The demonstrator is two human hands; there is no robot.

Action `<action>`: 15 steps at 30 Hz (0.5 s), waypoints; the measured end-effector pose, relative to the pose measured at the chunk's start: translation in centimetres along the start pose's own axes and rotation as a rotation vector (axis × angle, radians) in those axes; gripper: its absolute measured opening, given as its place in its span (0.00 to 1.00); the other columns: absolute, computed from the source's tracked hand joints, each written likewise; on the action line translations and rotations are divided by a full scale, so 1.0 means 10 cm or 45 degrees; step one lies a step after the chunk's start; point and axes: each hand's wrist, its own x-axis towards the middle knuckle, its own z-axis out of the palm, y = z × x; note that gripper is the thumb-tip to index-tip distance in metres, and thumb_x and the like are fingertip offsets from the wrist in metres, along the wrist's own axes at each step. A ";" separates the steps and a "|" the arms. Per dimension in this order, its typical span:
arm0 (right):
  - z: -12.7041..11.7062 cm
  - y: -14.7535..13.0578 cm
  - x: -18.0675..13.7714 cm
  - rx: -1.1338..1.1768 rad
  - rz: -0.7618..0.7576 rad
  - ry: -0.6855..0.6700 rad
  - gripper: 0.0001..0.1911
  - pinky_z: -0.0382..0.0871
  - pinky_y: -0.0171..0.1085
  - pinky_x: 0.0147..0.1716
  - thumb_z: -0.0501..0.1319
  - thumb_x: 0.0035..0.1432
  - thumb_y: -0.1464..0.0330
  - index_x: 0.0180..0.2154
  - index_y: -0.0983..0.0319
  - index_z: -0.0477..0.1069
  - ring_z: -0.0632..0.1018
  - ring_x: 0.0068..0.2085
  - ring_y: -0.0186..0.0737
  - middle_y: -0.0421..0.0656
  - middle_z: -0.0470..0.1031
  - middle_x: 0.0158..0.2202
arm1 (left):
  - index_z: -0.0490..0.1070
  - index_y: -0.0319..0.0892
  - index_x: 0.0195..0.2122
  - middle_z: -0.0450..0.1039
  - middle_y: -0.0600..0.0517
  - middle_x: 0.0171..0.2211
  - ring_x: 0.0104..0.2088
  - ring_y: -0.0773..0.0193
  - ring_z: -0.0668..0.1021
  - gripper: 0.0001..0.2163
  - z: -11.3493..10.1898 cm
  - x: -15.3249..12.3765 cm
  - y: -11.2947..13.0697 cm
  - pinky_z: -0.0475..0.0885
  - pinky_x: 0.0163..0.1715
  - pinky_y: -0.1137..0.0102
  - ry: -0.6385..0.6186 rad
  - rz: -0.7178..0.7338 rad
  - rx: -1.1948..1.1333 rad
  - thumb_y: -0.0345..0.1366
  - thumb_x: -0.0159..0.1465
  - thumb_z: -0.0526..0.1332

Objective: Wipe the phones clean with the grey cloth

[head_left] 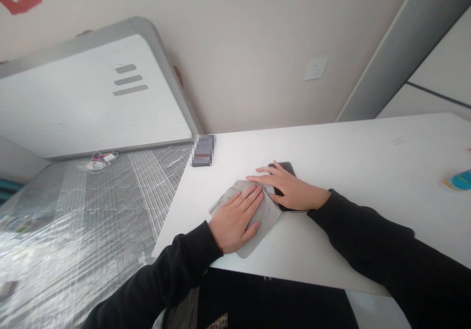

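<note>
A grey cloth [267, 216] lies flat on the white table [368, 172] near its front left corner. My left hand [235, 218] rests palm down on the cloth with fingers spread. My right hand [289, 189] lies over a black phone [286, 168], which sits just right of the cloth. Its fingertips reach onto the cloth's upper edge. Most of the phone is hidden under my right hand. Both arms wear black sleeves.
A small dark card-like object [203, 150] sits at the table's far left corner. A plastic-wrapped mattress [91, 211] fills the left, with a white bed board [91, 98] behind it. A wall socket [315, 68] is on the wall. A blue object [459, 179] lies at the right edge.
</note>
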 end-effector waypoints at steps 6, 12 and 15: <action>0.04 -0.02 0.01 -0.087 -0.052 0.000 0.31 0.37 0.68 0.68 0.57 0.60 0.76 0.64 0.52 0.67 0.64 0.68 0.53 0.45 0.73 0.61 | 0.37 0.38 0.74 0.45 0.42 0.74 0.73 0.52 0.52 0.34 -0.04 -0.26 0.08 0.55 0.69 0.54 -0.037 0.016 -0.034 0.36 0.70 0.52; 0.08 0.00 -0.01 -0.097 -0.067 0.087 0.30 0.41 0.67 0.68 0.57 0.58 0.76 0.61 0.57 0.70 0.66 0.67 0.52 0.48 0.73 0.61 | 0.38 0.40 0.74 0.43 0.42 0.74 0.74 0.47 0.46 0.39 -0.04 -0.41 0.16 0.57 0.69 0.49 -0.069 -0.022 -0.081 0.45 0.68 0.58; 0.10 0.03 -0.02 -0.064 -0.070 0.210 0.25 0.45 0.65 0.69 0.56 0.58 0.77 0.55 0.56 0.75 0.70 0.63 0.49 0.48 0.75 0.58 | 0.40 0.40 0.74 0.42 0.42 0.75 0.74 0.46 0.47 0.37 -0.01 -0.39 0.18 0.57 0.68 0.48 -0.021 -0.032 -0.051 0.39 0.67 0.57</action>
